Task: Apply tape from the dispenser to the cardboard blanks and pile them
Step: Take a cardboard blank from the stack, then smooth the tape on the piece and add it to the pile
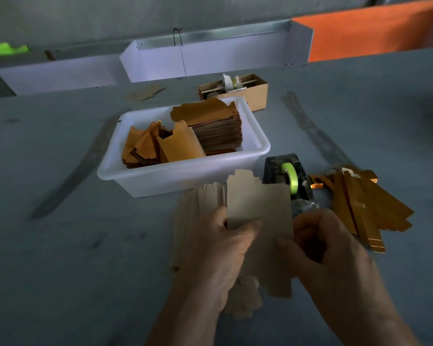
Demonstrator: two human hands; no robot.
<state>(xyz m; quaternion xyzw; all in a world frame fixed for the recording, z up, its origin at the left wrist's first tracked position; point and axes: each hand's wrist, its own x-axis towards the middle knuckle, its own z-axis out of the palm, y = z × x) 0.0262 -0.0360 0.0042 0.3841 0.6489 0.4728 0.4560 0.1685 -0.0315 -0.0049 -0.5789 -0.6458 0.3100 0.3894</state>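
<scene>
Both your hands grip one cardboard blank (259,203), left hand (220,248) and right hand (328,248) pinching its edges. The tape dispenser (289,177) sits just behind it.

small packaging workshop, grey worktable (60,151), white tub (185,176) of stacked cardboard blanks (215,126), tape dispenser (289,176)

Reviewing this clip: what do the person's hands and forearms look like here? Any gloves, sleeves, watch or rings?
Both hands are bare: no gloves on the left hand or the right hand. The forearms are uncovered as far as the bottom edge of the head view, so no sleeve shows. No watch, wristband or ring is visible on either one, though the dim light hides fine detail.
</scene>
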